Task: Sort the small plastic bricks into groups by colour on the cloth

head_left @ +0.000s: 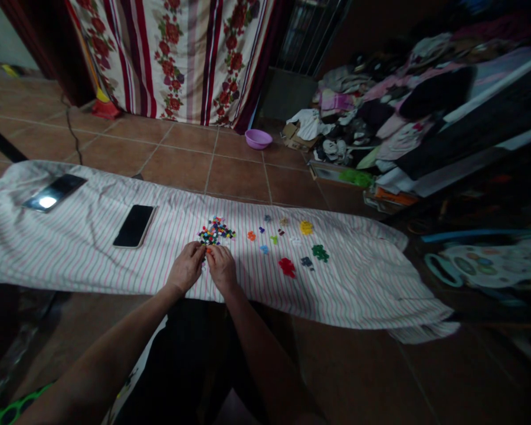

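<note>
My left hand (188,267) and my right hand (222,268) meet at the near side of a mixed pile of small coloured pieces (216,231), perhaps toy bricks. A small orange piece (209,250) shows at my right fingertips. The fingers of my left hand are pinched together close beside it; what they hold is hidden. To the right lie heaps grouped by colour: orange pieces (251,235), red pieces (287,267), yellow pieces (306,227), green pieces (320,253), dark grey pieces (307,261) and light blue pieces (264,249), with several smaller groups among them.
A striped cloth (358,295) covers the long, narrow surface. Left of the pile lie a phone (135,226) and another dark, shiny flat device (57,192). Beyond, on the tiled floor, stands a purple basin (258,139). Heaped clothes (349,112) lie at the back right.
</note>
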The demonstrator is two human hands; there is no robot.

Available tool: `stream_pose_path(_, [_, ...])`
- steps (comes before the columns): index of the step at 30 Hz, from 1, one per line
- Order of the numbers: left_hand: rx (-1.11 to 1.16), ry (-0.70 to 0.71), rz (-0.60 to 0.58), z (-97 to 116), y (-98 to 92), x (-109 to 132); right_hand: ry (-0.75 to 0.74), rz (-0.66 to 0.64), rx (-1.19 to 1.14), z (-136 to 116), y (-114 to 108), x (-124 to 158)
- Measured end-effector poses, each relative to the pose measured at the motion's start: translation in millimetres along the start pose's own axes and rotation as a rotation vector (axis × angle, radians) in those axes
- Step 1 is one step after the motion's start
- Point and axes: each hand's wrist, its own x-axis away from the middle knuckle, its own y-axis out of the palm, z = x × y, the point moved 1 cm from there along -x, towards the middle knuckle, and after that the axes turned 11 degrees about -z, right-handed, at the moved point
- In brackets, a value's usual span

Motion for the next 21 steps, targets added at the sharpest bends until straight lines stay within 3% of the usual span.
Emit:
stream_pose_path(10, [0.010,0.050,-0.038,5.8,-6.7,-1.7,0.016,-0.041,-0.066,-2.5,-3.1,0.1])
stream_pose_path(21, [0.059,-0.015,0.063,-3.4,2.9,-0.2,-0.103,-0.027,-0.104,-3.6,-2.8,1.5])
